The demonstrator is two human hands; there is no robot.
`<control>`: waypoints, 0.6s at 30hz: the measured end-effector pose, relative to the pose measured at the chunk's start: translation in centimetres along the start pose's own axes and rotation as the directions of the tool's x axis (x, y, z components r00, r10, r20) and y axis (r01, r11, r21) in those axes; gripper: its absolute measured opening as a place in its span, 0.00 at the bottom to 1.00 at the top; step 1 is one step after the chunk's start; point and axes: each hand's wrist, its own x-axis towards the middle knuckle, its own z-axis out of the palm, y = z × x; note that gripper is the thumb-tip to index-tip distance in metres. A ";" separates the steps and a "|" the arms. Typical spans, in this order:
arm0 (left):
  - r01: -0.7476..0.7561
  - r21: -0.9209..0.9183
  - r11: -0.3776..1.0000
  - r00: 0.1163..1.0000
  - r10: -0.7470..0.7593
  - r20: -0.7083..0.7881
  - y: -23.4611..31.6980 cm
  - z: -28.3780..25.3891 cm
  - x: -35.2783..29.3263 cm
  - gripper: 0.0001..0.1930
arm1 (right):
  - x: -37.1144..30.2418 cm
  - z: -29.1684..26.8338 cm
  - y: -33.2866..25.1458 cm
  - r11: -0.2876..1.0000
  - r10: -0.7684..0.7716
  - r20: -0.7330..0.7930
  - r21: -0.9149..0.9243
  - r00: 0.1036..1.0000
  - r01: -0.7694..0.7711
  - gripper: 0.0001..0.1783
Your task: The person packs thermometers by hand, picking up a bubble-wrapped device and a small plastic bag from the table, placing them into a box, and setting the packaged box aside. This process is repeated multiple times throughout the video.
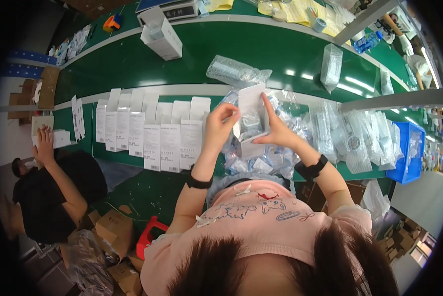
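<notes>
An open white carton (255,98) is held up in front of my chest, with something in clear plastic wrap (251,121) showing inside it. My right hand (277,127) grips the carton's right side, thumb at the near edge and fingers along the wall. At the left edge my left hand (222,122) is closed, its curled fingertips pinching the carton's side. Beneath and around the carton lies a pile of small clear plastic packets (285,160). Just beyond it is a bubble-wrapped pack (236,70).
A row of white cartons with raised flaps (169,143) stands left on the green table (132,76). Bubble-wrapped packs (357,135) and a blue crate (413,158) are at right. Another open carton (163,42) stands farther back. A co-worker's hand (44,143) rests at far left.
</notes>
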 end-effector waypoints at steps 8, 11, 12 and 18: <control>0.174 0.984 -0.042 0.983 0.063 -0.171 -0.8 -5.0 -5.5 0.39 | 13.0 -4.8 5.4 0.865 0.172 -0.335 0.501 0.927 0.021 0.67; 0.146 0.974 -0.175 0.984 -0.077 -0.161 -2.7 -5.3 -5.7 0.43 | 19.5 -5.4 13.7 0.975 0.019 -0.498 0.202 0.867 0.095 0.66; 0.105 0.993 -0.059 0.995 0.001 -0.105 -3.6 -5.7 -5.8 0.43 | 20.6 -5.4 15.4 0.997 -0.064 -0.527 -0.005 0.847 0.073 0.67; 0.146 0.815 0.560 0.964 0.104 -0.244 -4.4 -7.7 -3.9 0.45 | 20.8 -5.3 17.3 0.966 -0.204 -0.661 -0.255 0.722 0.039 0.56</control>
